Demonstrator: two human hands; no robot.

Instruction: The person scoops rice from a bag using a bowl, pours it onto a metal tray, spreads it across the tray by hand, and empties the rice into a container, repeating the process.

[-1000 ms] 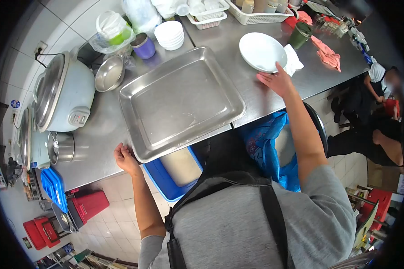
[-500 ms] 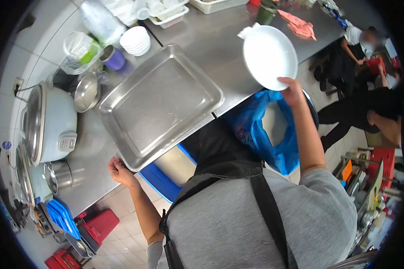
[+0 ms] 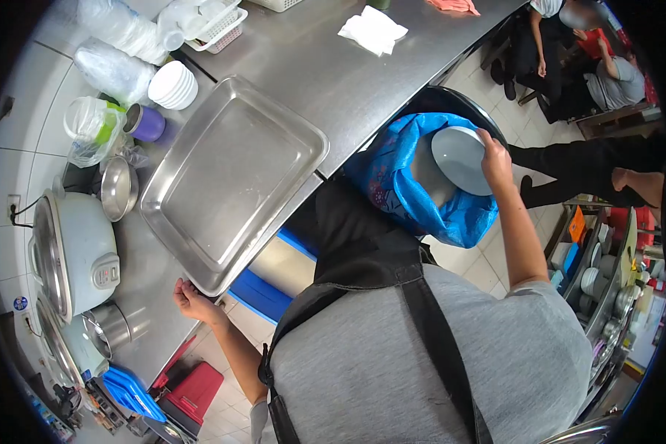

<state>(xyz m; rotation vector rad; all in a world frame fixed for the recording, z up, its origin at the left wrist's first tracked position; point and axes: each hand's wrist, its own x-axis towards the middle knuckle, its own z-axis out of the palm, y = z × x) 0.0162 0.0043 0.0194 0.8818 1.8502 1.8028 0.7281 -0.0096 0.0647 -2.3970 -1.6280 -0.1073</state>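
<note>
My right hand (image 3: 498, 164) grips the rim of a white bowl (image 3: 462, 159). The bowl is tilted inside the mouth of a blue sack (image 3: 466, 229), over pale contents (image 3: 429, 174) too fine to make out. A large steel tray (image 3: 229, 174) lies on the metal table (image 3: 333, 66). At the tray's near left corner my left hand (image 3: 194, 302) is closed, its fingers curled by the rim; whether they hold anything is hidden.
A dark round bin (image 3: 451, 95) surrounds the sack. White bowls (image 3: 173, 85), a purple cup (image 3: 145, 123), a steel bowl (image 3: 118, 189) and a rice cooker (image 3: 78, 251) line the left side. A white cloth or tissue (image 3: 373, 31) lies farther back. People (image 3: 547, 59) sit at upper right.
The white bowl has gone from above the table down into the blue sack, still in my right hand. My left hand remains by the tray corner. The whole view has shifted.
</note>
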